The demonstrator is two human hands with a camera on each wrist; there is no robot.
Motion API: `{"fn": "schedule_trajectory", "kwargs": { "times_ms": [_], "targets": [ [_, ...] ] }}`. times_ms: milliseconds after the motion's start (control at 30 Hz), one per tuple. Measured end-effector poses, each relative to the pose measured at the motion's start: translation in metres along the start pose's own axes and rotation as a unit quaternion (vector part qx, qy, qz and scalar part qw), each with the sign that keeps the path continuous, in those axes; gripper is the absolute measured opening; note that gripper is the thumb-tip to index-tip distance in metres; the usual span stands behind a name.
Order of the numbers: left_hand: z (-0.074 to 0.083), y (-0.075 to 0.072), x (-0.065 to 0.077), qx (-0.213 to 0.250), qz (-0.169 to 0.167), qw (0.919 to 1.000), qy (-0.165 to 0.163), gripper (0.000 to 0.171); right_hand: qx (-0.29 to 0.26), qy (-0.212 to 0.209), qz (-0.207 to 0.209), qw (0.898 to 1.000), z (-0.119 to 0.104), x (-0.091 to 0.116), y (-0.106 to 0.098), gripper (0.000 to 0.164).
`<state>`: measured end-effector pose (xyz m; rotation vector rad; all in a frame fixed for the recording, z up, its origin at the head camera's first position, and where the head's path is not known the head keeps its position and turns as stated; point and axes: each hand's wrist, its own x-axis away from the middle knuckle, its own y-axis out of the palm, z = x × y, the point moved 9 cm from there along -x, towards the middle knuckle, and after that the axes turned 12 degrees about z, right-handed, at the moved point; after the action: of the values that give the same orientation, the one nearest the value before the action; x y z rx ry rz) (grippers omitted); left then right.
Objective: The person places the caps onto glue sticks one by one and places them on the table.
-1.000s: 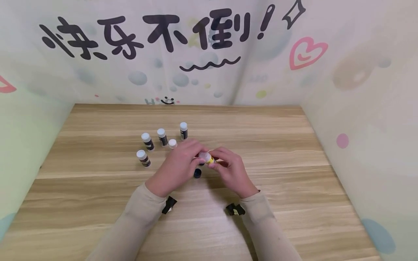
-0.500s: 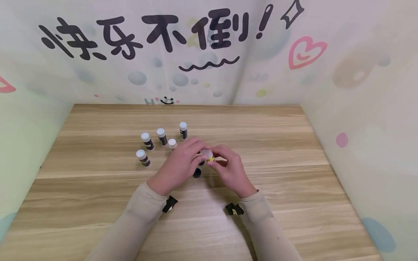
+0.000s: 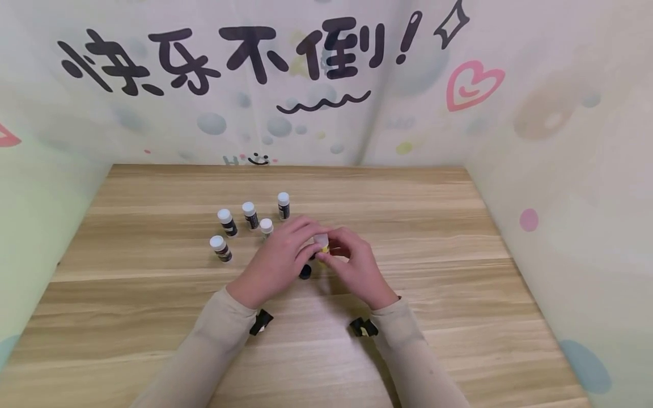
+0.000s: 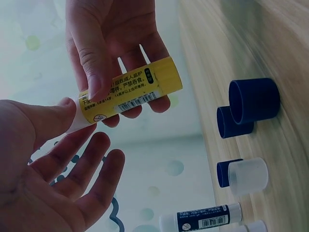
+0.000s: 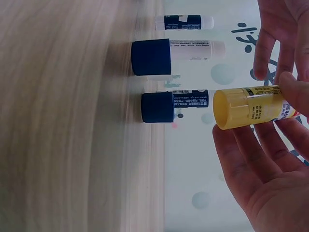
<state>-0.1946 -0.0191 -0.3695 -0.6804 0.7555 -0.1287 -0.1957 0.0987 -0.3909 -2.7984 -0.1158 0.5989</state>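
A yellow glue stick (image 4: 133, 89) with a white cap is held between both hands above the table. My right hand (image 3: 359, 263) grips its yellow body, thumb on one side and fingers on the other. My left hand (image 3: 280, 255) pinches the white cap end between thumb and forefinger, while its other fingers are spread in the left wrist view. Below stand dark blue caps (image 4: 258, 101) and a translucent cap (image 4: 251, 176). In the head view, only one dark cap (image 3: 305, 272) shows well; the left hand partly hides the others.
Several white-capped glue sticks with dark labels, one of them a glue stick (image 3: 220, 249) at the left, stand beyond my left hand. A paler-labelled stick (image 3: 266, 226) is partly covered by that hand. Patterned cloth walls (image 3: 326, 136) border the wooden table (image 3: 433, 226).
The yellow glue stick has turned from a slant to nearly upright, its white cap on top. Both hands stay on it, with the right fingers shifted slightly around its body.
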Motion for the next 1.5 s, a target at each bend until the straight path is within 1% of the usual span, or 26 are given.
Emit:
{"fn": "schedule_trajectory", "kwargs": {
  "times_ms": [167, 400, 500, 667, 767, 867, 933, 1033, 1167, 1300, 1367, 1500],
  "targets": [
    [-0.001, -0.002, 0.000, -0.011, -0.008, 0.9999, 0.008, 0.031, 0.015, -0.002, -0.019, 1.000, -0.001, -0.003, 0.003, 0.027],
    [-0.001, -0.006, -0.001, 0.001, -0.012, 0.9998, 0.019, 0.025, 0.027, -0.014, -0.047, 0.998, 0.027, -0.004, 0.012, 0.025],
    [-0.001, -0.006, -0.001, -0.002, -0.014, 0.9995, 0.027, 0.025, 0.024, -0.021, -0.068, 0.997, 0.032, -0.003, 0.016, 0.023],
    [-0.002, -0.006, -0.002, -0.002, -0.019, 0.9990, 0.041, 0.026, 0.004, -0.027, -0.098, 0.995, 0.032, -0.003, 0.020, 0.022],
    [-0.003, -0.007, -0.002, 0.012, -0.019, 0.9987, 0.045, 0.025, -0.016, -0.013, -0.114, 0.993, 0.031, -0.003, 0.021, 0.020],
    [0.000, -0.010, -0.003, 0.030, -0.019, 0.9981, 0.050, 0.024, -0.044, 0.014, -0.137, 0.990, 0.030, -0.004, 0.022, 0.019],
    [0.001, -0.013, -0.004, 0.039, -0.022, 0.9977, 0.050, 0.025, -0.059, 0.033, -0.145, 0.987, 0.030, -0.004, 0.021, 0.019],
    [0.001, -0.015, -0.005, 0.042, -0.025, 0.9976, 0.049, 0.026, -0.075, 0.049, -0.141, 0.986, 0.031, -0.005, 0.021, 0.025],
    [0.000, -0.015, -0.005, 0.036, -0.027, 0.9974, 0.057, 0.026, -0.072, 0.052, -0.121, 0.989, 0.036, -0.006, 0.020, 0.026],
    [-0.003, -0.016, -0.004, 0.023, -0.015, 0.9975, 0.065, 0.024, -0.051, 0.038, -0.101, 0.993, 0.038, -0.006, 0.017, 0.018],
    [-0.006, -0.016, -0.004, 0.019, -0.007, 0.9979, 0.061, 0.025, -0.039, 0.029, -0.091, 0.995, 0.037, -0.007, 0.015, 0.016],
    [-0.013, -0.015, -0.004, 0.013, 0.000, 0.9985, 0.053, 0.027, -0.009, 0.012, -0.070, 0.997, 0.036, -0.007, 0.013, 0.018]
  ]
}}
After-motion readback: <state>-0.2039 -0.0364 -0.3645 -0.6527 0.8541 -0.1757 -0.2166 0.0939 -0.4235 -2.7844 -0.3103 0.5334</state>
